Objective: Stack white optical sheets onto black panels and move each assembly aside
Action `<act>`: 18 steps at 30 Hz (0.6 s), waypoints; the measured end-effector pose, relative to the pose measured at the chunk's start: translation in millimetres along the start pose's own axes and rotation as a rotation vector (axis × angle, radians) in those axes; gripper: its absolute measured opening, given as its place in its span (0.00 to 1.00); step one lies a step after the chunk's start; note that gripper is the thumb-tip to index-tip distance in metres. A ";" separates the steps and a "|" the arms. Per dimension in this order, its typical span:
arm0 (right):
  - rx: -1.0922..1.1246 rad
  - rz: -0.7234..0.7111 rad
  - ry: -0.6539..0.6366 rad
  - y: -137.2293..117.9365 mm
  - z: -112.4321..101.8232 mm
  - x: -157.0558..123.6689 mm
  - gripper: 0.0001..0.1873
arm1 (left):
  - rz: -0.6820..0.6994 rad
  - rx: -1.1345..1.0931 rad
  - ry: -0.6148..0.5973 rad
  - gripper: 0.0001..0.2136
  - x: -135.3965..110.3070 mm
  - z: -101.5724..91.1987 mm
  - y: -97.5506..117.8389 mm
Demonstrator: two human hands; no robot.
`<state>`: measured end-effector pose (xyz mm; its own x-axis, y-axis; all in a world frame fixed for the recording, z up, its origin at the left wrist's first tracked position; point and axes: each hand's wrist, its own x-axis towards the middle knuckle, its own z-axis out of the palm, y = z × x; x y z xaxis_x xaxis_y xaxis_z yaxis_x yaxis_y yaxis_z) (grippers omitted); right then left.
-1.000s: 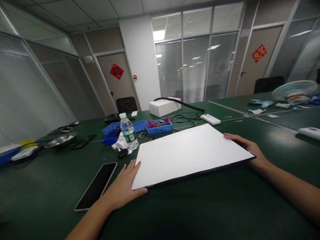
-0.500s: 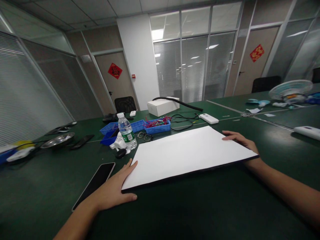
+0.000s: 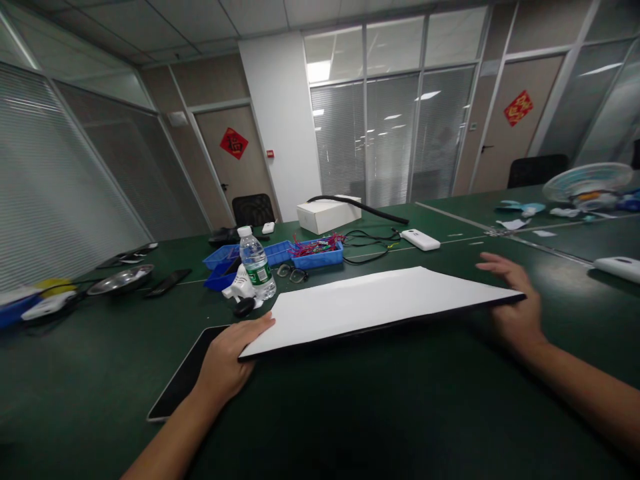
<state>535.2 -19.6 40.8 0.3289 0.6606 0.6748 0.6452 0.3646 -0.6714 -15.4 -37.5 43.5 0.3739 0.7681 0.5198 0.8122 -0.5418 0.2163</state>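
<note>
A large white board with a dark edge [image 3: 370,301] is lifted off the green table [image 3: 350,413], its near edge raised. My left hand [image 3: 227,360] grips the board's near left corner, thumb on top. My right hand [image 3: 515,303] holds the right corner from beneath, fingers partly spread and blurred. Under my left hand lies a black smartphone [image 3: 183,380].
Behind the board stand a water bottle [image 3: 256,263], a white glue gun [image 3: 239,287], glasses [image 3: 293,272], blue trays [image 3: 300,253] with coloured clips, a white box [image 3: 327,213], cables and a remote [image 3: 421,239]. A metal bowl [image 3: 120,280] sits left, a fan [image 3: 587,183] far right.
The board has come up off the table and tilted flatter to my view. My left hand went from lying open beside the corner to gripping it. My right hand slid under the right corner.
</note>
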 end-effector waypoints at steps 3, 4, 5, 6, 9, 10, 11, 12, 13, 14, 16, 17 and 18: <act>-0.210 -0.347 0.232 -18.9 -4.8 -8.0 0.32 | 0.025 0.044 0.066 0.19 -0.4 -4.8 3.6; -0.276 -0.511 0.256 -25.9 -3.8 -12.6 0.31 | 0.045 0.060 0.078 0.19 -0.5 -6.0 4.9; -0.321 -0.675 0.239 -33.1 -1.3 -18.2 0.29 | 0.074 0.078 0.087 0.19 -0.7 -6.9 6.2; -0.334 -0.818 0.176 -40.3 2.7 -24.2 0.27 | 0.114 0.094 0.098 0.18 -0.7 -7.4 7.5; -0.252 -1.059 -0.100 -59.0 18.7 -41.0 0.27 | 0.276 0.127 0.164 0.17 -0.8 -6.9 10.6; -0.203 -1.084 -0.172 -63.3 23.6 -44.8 0.28 | 0.327 0.133 0.188 0.17 -0.9 -6.3 11.4; -0.161 -1.094 -0.221 -66.4 27.3 -47.2 0.27 | 0.367 0.137 0.207 0.17 -1.1 -5.4 12.1; -0.136 -1.100 -0.252 -68.2 29.6 -48.4 0.26 | 0.391 0.140 0.220 0.17 -1.5 -4.5 12.6; -0.118 -1.110 -0.271 -69.0 30.3 -48.5 0.25 | 0.402 0.144 0.224 0.17 -2.1 -3.4 13.2; -0.097 -1.121 -0.280 -69.2 29.7 -47.7 0.25 | 0.408 0.146 0.226 0.18 -2.7 -2.4 13.8; -0.076 -1.127 -0.275 -69.4 25.4 -44.7 0.26 | 0.407 0.147 0.230 0.19 -3.9 -0.4 15.3; -0.083 -1.124 -0.267 -70.0 22.7 -43.2 0.27 | 0.405 0.146 0.233 0.19 -4.3 0.3 16.4; -0.101 -1.118 -0.261 -71.3 20.1 -41.7 0.28 | 0.401 0.144 0.239 0.19 -4.6 0.6 17.8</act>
<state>461.7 -60.0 54.3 -0.6072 0.1213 0.7853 0.5420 0.7858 0.2977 -2.4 -50.4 44.5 0.5703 0.3994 0.7178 0.6850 -0.7135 -0.1473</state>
